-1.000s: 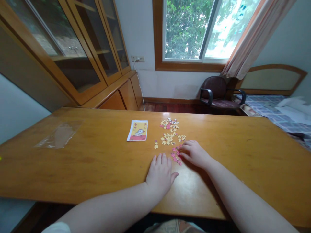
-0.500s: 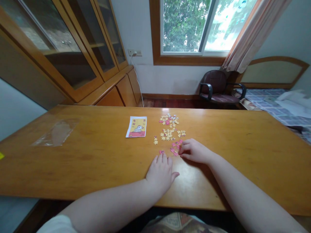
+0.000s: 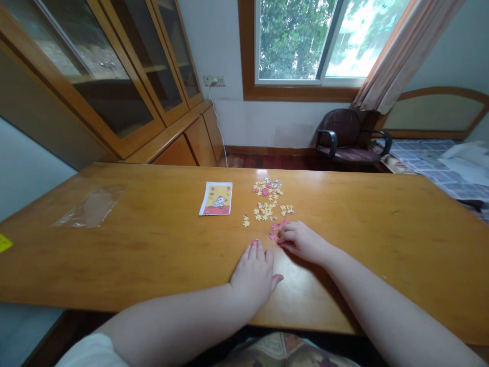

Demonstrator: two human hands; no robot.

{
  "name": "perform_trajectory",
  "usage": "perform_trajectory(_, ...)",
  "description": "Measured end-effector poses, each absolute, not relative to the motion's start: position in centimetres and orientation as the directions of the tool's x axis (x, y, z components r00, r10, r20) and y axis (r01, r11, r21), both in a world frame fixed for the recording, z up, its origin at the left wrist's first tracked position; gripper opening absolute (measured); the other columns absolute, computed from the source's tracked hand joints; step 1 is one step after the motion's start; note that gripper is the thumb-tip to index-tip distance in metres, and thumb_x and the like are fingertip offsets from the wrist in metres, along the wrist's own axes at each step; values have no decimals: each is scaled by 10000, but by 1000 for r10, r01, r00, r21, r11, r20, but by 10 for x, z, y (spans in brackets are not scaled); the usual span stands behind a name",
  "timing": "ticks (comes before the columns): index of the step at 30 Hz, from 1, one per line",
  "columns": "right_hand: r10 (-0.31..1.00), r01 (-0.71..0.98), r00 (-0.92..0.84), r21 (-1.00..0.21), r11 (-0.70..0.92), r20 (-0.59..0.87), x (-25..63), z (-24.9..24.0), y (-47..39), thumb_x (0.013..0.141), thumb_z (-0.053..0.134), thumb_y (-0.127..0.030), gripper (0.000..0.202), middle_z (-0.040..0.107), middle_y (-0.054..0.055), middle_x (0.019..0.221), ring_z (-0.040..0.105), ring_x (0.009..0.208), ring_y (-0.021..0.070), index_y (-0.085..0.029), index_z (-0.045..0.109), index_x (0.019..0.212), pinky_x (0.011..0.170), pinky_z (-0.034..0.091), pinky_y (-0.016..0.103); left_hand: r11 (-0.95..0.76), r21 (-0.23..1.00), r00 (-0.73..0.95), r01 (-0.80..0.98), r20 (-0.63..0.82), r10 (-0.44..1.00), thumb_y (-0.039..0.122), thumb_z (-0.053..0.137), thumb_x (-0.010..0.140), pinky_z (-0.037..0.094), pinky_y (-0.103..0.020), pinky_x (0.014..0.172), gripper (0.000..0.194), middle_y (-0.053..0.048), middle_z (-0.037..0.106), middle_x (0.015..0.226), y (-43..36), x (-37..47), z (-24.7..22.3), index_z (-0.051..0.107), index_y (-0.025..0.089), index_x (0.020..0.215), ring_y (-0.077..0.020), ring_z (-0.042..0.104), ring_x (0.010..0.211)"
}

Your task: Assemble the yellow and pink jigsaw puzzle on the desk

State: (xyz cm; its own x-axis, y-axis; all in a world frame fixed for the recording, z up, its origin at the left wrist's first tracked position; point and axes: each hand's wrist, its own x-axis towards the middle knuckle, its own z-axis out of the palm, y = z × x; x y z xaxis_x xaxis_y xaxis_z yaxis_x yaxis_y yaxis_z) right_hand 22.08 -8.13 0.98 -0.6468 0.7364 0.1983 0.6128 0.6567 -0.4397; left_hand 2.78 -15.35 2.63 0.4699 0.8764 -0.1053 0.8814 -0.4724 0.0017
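While the right hand [image 3: 301,242] apparently handles pink pieces [image 3: 274,226], fingers bent thumbward, pinch impossible to confirm: pieces mid-table [image 3: 153,255], yellow pieces [image 3: 263,211] towards the far edge. Left hand [image 3: 252,275]: palm down, fingers extended, pink piece [image 3: 254,241] at fingertips. Further handling: likely fine fingertip control.

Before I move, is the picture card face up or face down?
Face up: the card lies flat on the table, its printed white animal on yellow and pink showing, left of the puzzle pieces.
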Motion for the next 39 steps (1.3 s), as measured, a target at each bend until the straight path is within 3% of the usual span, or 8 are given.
perform_trajectory(6, 697, 545, -685, -486, 683, 211, 218, 12, -83, 902, 572, -229, 153, 729, 51, 976, 659, 925, 152, -227, 724, 917, 860, 464, 297, -478, 14, 477, 878, -82, 875, 531, 570, 843, 435, -439, 1020, 533, -252, 541, 1333, -161, 27, 26, 609, 92, 1143, -339, 507, 1261)
perform_trajectory(13, 811, 712, -565, -407, 572, 152, 208, 12, -89, 862, 642, -285, 143, 726, 73, 903, 649, 869, 192, -195, 706, 953, 817, 447, 326, -475, 16, 474, 880, -79, 877, 447, 569, 863, 436, -430, 1017, 438, -250, 538, 1335, -161, 28, 26, 599, 100, 1130, -333, 498, 1270)
perform_trajectory(18, 775, 665, -608, -424, 615, 170, 220, 13, -82, 909, 580, -304, 192, 708, 65, 909, 632, 853, 171, -227, 724, 1010, 787, 439, 300, -475, 33, 475, 880, -110, 873, 428, 552, 876, 430, -435, 1023, 409, -258, 543, 1324, -160, 28, 25, 606, 93, 1105, -337, 485, 1282)
perform_trajectory(24, 782, 679, -606, -419, 602, 142, 221, 10, -77, 875, 628, -294, 159, 687, 59, 850, 625, 811, 167, -242, 759, 948, 762, 455, 288, -479, 29, 479, 878, -99, 872, 422, 524, 888, 407, -459, 1035, 415, -262, 530, 1339, -160, 28, 26, 601, 93, 1129, -339, 481, 1284)
perform_trajectory(31, 795, 667, -592, -472, 576, 132, 217, 16, -81, 872, 608, -215, 127, 693, 61, 866, 632, 841, 161, -194, 732, 861, 791, 478, 276, -467, 39, 469, 883, -87, 879, 419, 487, 901, 279, -585, 1087, 378, -217, 567, 1317, -160, 27, 32, 614, 132, 1111, -334, 477, 1279)
perform_trajectory(35, 804, 680, -579, -466, 566, 133, 218, 16, -83, 853, 646, -301, 155, 687, 69, 861, 624, 818, 164, -186, 738, 900, 765, 473, 270, -472, 43, 474, 881, -112, 874, 390, 474, 909, 282, -575, 1092, 359, -225, 565, 1315, -158, 28, 32, 609, 129, 1115, -328, 492, 1268)
perform_trajectory(39, 826, 705, -554, -472, 530, 102, 213, 13, -85, 851, 637, -253, 132, 684, 60, 794, 618, 752, 152, -181, 742, 817, 719, 463, 255, -471, 51, 473, 881, -130, 871, 362, 468, 910, 290, -577, 1088, 346, -239, 553, 1323, -158, 29, 32, 601, 125, 1123, -335, 484, 1277)
